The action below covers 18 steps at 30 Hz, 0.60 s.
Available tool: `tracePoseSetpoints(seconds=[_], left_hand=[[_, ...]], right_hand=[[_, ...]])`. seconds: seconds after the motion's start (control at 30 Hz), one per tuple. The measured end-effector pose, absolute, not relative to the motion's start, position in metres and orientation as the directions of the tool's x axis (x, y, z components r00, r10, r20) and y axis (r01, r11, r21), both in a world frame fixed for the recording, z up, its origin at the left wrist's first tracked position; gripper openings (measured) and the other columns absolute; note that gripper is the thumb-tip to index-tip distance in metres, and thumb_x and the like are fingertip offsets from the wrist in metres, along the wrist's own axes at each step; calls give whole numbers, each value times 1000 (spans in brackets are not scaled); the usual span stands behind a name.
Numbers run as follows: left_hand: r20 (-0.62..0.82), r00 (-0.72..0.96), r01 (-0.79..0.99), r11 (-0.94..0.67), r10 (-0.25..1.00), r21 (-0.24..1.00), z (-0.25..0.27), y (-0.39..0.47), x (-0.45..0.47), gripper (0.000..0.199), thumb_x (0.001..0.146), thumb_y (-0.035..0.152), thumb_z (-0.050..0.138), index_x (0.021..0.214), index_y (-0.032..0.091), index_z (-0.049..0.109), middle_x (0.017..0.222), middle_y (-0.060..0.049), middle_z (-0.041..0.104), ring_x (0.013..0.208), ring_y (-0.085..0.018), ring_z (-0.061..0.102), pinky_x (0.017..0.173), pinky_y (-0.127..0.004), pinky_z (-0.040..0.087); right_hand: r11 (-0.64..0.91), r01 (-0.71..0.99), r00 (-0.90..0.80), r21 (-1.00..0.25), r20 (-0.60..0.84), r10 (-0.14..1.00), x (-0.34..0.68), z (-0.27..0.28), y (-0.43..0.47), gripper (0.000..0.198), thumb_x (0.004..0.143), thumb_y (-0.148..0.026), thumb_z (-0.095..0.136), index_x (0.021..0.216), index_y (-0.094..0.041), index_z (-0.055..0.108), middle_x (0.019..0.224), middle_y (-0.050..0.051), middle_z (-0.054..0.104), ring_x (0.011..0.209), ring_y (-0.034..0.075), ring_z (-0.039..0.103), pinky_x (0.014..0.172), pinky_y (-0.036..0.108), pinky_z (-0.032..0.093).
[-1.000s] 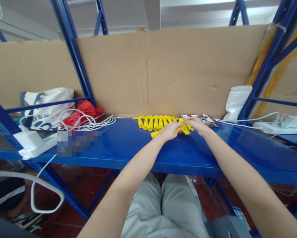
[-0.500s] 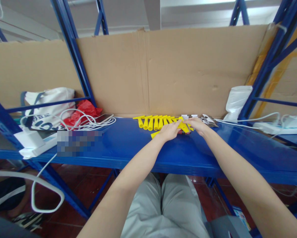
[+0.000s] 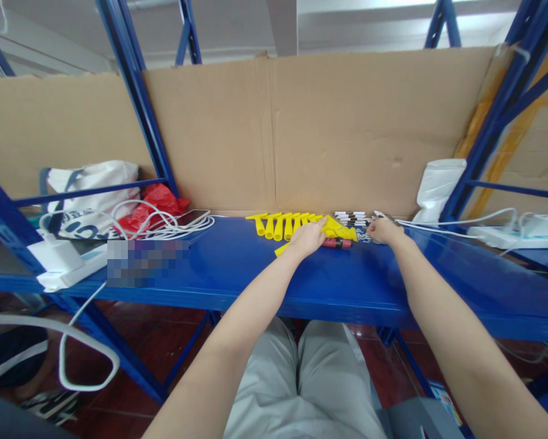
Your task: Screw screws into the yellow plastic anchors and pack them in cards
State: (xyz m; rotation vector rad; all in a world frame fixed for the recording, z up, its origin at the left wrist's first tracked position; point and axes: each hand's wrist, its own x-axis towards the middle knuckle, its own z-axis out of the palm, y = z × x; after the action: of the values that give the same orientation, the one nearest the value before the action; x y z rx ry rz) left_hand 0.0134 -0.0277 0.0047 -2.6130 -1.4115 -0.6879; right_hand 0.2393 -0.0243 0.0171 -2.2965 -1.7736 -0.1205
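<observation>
A row of yellow cone-shaped plastic pieces (image 3: 283, 224) lies at the back of the blue metal shelf (image 3: 237, 268). My left hand (image 3: 308, 238) rests on the right end of that row, fingers on a yellow piece (image 3: 340, 230). A small red item (image 3: 338, 243) lies just right of it. My right hand (image 3: 382, 230) is over a stack of small dark-and-white cards (image 3: 352, 216), fingers curled; whether it grips one is hidden.
A cardboard sheet (image 3: 328, 128) backs the shelf. At left lie white cables (image 3: 164, 224), a red bag (image 3: 157, 204), a white tote bag (image 3: 88, 195) and a white power adapter (image 3: 56, 259). A white pouch (image 3: 438, 186) and power strip (image 3: 506, 235) sit at right.
My right hand has moved right, away from the yellow pieces to the card stack, uncovering the red item. My left hand stays on the yellow pieces.
</observation>
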Motion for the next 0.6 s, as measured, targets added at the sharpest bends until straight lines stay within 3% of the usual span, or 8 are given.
tracePoseSetpoints(seconds=[0.13,0.33,0.43,0.53,0.6], left_hand=[[513,409,757,-595,755,272,8,-24,10,54,86,19,45,140,19,42,125,-10,61,114,-24,57,97,-36,43],[634,281,493,-676,720,548,18,-17,7,41,83,14,47,123,16,58,115,-7,66,109,-20,59,94,-30,44],[585,174,398,-600,792,694,24,-18,7,22,83,14,49,99,12,64,84,-4,69,82,-15,63,75,-23,48],[460,126,249,-477,879,843,28,-23,8,12,86,15,47,77,15,55,53,6,49,45,-6,46,48,-17,38],[388,122,121,-402,914,908,28,-26,9,18,87,13,44,70,17,47,47,9,37,36,-4,34,41,-16,30]], right_hand=[[-162,985,170,-65,126,977,249,9,-17,18,68,-13,55,74,-17,71,83,12,71,90,25,64,79,36,48],[-115,985,130,-125,117,985,251,3,-13,18,62,-6,60,50,-19,60,66,11,66,88,28,65,77,37,48],[-115,982,135,-149,132,982,251,2,-13,17,62,-7,61,49,-19,58,65,10,66,83,27,65,74,36,49],[-105,979,130,-172,139,982,254,-1,-11,19,61,-6,61,47,-19,56,63,11,65,82,28,65,75,36,49],[-69,965,115,-251,174,978,257,-5,-8,22,58,-5,61,44,-20,54,57,11,62,82,29,65,77,37,48]])
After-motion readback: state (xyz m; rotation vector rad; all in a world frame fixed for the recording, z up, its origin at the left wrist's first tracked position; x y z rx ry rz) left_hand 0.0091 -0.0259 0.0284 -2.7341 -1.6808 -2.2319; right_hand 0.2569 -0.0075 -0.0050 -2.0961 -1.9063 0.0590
